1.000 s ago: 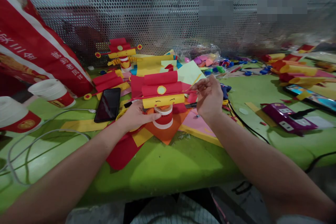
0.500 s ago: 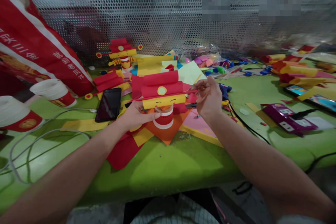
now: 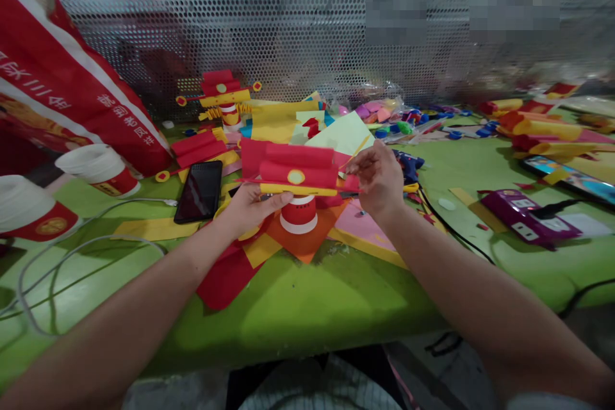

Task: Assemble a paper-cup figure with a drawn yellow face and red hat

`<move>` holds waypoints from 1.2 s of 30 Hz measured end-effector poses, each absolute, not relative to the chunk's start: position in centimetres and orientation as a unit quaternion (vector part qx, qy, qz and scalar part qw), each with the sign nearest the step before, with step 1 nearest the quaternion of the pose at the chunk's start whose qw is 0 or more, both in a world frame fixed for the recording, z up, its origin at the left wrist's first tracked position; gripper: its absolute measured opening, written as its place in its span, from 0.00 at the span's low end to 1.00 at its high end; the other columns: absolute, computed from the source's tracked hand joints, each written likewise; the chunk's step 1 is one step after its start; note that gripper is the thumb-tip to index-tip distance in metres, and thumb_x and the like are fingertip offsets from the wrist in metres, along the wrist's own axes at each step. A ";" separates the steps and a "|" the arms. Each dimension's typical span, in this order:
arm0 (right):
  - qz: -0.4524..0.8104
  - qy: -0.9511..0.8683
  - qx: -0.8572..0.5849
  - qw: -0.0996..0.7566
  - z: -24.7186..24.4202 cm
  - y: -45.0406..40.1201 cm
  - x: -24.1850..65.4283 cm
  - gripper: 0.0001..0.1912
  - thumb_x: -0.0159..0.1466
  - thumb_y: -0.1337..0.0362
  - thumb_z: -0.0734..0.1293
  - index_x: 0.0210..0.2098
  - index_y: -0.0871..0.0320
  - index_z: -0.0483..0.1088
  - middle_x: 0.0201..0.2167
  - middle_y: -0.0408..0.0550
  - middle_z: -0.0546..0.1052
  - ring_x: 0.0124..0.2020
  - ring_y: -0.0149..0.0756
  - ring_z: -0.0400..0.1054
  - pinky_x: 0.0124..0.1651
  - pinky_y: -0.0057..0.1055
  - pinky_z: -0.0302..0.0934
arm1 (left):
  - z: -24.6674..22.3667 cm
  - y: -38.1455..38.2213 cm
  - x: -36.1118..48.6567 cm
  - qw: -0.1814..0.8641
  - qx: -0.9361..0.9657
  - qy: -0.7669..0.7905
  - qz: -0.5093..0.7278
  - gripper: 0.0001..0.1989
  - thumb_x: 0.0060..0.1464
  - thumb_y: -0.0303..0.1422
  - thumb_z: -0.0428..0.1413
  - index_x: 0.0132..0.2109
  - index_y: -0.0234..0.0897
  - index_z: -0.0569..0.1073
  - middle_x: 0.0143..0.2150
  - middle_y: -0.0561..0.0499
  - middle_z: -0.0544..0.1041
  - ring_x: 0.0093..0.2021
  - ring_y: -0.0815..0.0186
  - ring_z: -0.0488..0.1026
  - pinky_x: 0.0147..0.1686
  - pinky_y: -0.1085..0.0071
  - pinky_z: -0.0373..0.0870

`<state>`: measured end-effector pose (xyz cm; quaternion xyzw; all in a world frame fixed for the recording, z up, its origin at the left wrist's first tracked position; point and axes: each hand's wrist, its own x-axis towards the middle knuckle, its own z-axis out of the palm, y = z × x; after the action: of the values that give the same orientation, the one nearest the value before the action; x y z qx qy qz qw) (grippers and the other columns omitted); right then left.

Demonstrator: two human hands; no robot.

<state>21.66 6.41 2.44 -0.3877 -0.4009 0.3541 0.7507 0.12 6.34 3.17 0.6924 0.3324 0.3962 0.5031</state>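
Observation:
A paper hat (image 3: 298, 174) of red rolls, with a yellow disc on the front and a yellow roll along its lower edge, is tipped forward. My left hand (image 3: 250, 210) grips its left lower side, thumb along the yellow roll. Just below the hat is a red and white paper cup (image 3: 298, 214), its top hidden. At the hat's right end is my right hand (image 3: 379, 178), fingertips pinched together; whatever lies between them is hidden. Orange paper (image 3: 307, 246) lies under the cup, with red paper (image 3: 225, 282) to its left.
A finished-looking paper figure (image 3: 225, 99) stands at the back. A black phone (image 3: 198, 192), stacked paper cups (image 3: 98, 166) and a white cable (image 3: 91, 221) are on the left. To the right lie a purple power strip (image 3: 531, 216) and another phone (image 3: 571, 179). A metal mesh (image 3: 288, 25) rises behind.
The hat has tipped forward and down, so the face drawn on the yellow roll no longer shows. My right hand has shifted slightly, staying at the hat's right end.

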 end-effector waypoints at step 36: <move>0.492 -0.598 -0.367 0.515 1.7 5.4 19.4 0.15 0.45 0.61 0.74 0.32 0.57 0.71 0.33 0.43 0.74 0.33 0.30 0.68 0.42 0.31 0.63 | 2.3 5.1 2.0 0.597 0.616 0.303 0.416 0.32 0.33 0.31 0.68 0.49 0.36 0.69 0.51 0.45 0.74 0.52 0.56 0.70 0.53 0.61 0.65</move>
<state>19.44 5.42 1.71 -0.3666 -0.5985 0.4923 0.5149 1.96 5.13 2.31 0.6156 0.3029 0.4160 0.5968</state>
